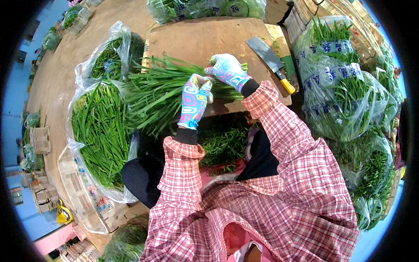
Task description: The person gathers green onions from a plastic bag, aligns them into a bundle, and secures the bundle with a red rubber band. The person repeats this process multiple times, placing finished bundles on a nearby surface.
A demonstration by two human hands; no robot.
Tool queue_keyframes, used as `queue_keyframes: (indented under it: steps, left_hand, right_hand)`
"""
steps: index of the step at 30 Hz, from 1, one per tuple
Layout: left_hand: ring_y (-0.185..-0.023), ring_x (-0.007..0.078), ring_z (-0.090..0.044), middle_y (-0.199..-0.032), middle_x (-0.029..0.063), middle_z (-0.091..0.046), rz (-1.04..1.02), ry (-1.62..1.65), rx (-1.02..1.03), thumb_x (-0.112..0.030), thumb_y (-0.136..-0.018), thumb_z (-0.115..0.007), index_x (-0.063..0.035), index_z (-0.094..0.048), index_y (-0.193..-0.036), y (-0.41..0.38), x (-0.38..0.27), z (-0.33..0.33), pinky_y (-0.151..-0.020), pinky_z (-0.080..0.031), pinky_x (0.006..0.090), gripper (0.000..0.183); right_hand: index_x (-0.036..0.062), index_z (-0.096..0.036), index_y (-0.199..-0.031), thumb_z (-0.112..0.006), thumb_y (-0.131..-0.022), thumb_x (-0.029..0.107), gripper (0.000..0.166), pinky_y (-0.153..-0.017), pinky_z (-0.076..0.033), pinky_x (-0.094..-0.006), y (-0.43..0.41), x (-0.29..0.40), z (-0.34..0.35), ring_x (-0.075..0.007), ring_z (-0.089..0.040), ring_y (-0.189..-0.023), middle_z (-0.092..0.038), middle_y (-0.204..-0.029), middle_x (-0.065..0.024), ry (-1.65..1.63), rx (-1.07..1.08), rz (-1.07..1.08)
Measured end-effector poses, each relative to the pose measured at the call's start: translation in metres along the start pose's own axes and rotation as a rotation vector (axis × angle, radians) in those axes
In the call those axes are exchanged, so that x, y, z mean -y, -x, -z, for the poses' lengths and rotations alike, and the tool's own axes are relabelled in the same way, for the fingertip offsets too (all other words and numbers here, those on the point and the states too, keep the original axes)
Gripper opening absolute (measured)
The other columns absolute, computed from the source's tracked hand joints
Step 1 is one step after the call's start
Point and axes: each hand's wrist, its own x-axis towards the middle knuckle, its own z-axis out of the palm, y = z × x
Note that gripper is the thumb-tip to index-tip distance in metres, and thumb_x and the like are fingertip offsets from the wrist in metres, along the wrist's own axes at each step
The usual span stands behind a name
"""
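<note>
A large bunch of garlic chives (163,88) lies across a worn wooden board (196,36), its leaves fanned out to the left beyond the board's edge. My left hand (196,98), in a patterned knit glove, curls its fingers against the bunch from the near side. On the stems, just right of it, rests my right hand (229,70) in a matching glove, fingers bent around them. The hands meet over the bunch; anything thin between the fingertips is too small to tell. Cut stem ends show right of my right hand. A cleaver (265,55) with a yellow-ended handle lies at the board's right.
At left, an open plastic bag of chives (101,131) stands by a white plastic crate (81,193). Wrapped bundles of greens (330,78) are stacked at right. Another bagged bundle (209,8) lies beyond the board. Loose greens (226,144) lie below its near edge, between my knees.
</note>
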Motion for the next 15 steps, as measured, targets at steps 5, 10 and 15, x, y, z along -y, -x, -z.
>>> queue_keyframes:
  steps: [5,10,15]
  left_hand:
    - [-0.056,0.0048,-0.046,-0.07,0.0,-0.052,-0.302,-0.419,-0.057,-0.011,-0.089,-0.059,-0.0042,-0.052,-0.088,0.006,0.032,0.008,-0.05,-0.038,0.0216,0.01]
    - [-0.056,0.0042,-0.043,-0.069,-0.0006,-0.052,-0.186,-0.328,-0.053,-0.01,-0.089,-0.059,-0.0047,-0.053,-0.086,-0.004,0.025,0.014,-0.05,-0.037,0.0211,0.008]
    - [-0.059,0.0057,-0.052,-0.074,0.0002,-0.059,0.134,0.349,-0.25,-0.015,-0.091,-0.058,-0.0067,-0.057,-0.097,-0.015,0.017,0.01,-0.045,-0.037,0.019,0.011]
  right_hand:
    - [0.0054,-0.069,-0.086,-0.073,-0.07,0.035,0.034,-0.072,-0.051,-0.0393,0.007,-0.009,-0.014,-0.0321,-0.065,-0.08,-0.067,-0.082,-0.0153,0.077,-0.1,0.053]
    - [0.0059,-0.069,-0.085,-0.074,-0.07,0.032,0.031,-0.07,-0.051,-0.0389,0.008,-0.003,-0.005,-0.0314,-0.065,-0.078,-0.067,-0.08,-0.0157,0.061,-0.102,-0.021]
    - [0.0093,-0.067,-0.072,-0.073,-0.069,0.031,0.023,-0.068,-0.044,-0.0408,0.037,0.007,0.003,-0.0294,-0.062,-0.073,-0.064,-0.071,-0.0095,0.281,-0.384,0.235]
